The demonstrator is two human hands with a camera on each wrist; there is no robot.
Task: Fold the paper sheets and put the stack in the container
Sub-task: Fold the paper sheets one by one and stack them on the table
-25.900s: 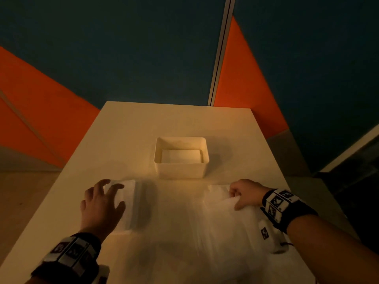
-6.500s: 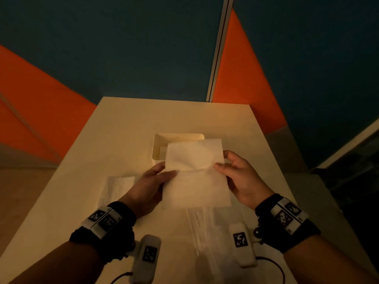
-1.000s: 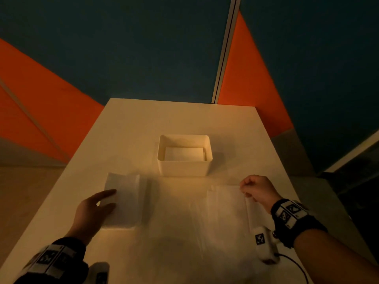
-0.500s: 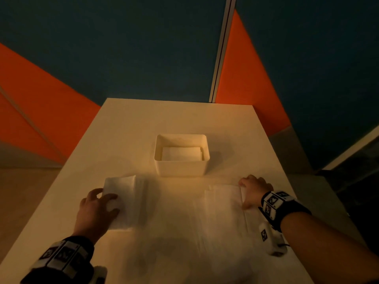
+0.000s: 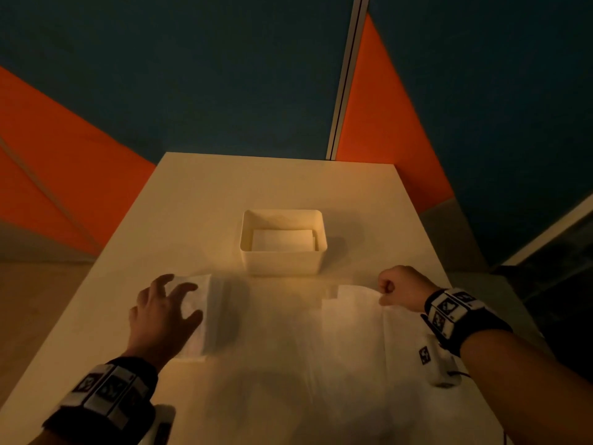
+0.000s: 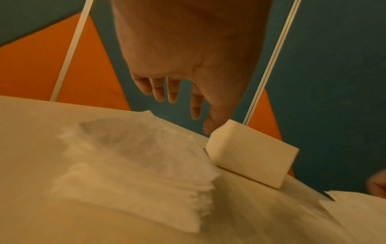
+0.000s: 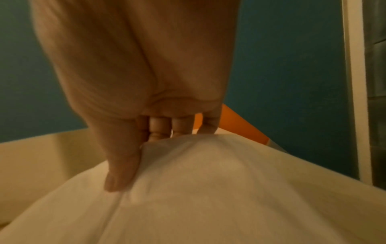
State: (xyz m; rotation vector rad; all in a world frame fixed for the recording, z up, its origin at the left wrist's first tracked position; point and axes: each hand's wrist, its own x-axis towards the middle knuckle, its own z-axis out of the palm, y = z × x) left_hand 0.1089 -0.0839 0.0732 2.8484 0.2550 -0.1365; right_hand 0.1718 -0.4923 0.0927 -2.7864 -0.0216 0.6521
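Note:
A white container (image 5: 282, 261) stands mid-table with a folded white sheet (image 5: 282, 239) lying flat inside. A pile of folded white sheets (image 5: 200, 316) lies left of it, motion-blurred. My left hand (image 5: 163, 308) hovers over that pile with fingers spread; in the left wrist view the fingers (image 6: 173, 92) hang above the pile (image 6: 135, 165), not touching it. A large unfolded white sheet (image 5: 353, 332) lies on the right. My right hand (image 5: 394, 285) pinches its far right corner between thumb (image 7: 123, 168) and curled fingers, and the sheet (image 7: 229, 189) bulges up under the grip.
The pale table (image 5: 288, 187) runs narrow toward a blue and orange wall. Its right edge lies close beside my right wrist. The container (image 6: 250, 153) appears in the left wrist view just past the pile.
My left hand has lifted slightly above the pile, its fingers now spread. My right hand has pinched the big sheet's far corner and raised it a little.

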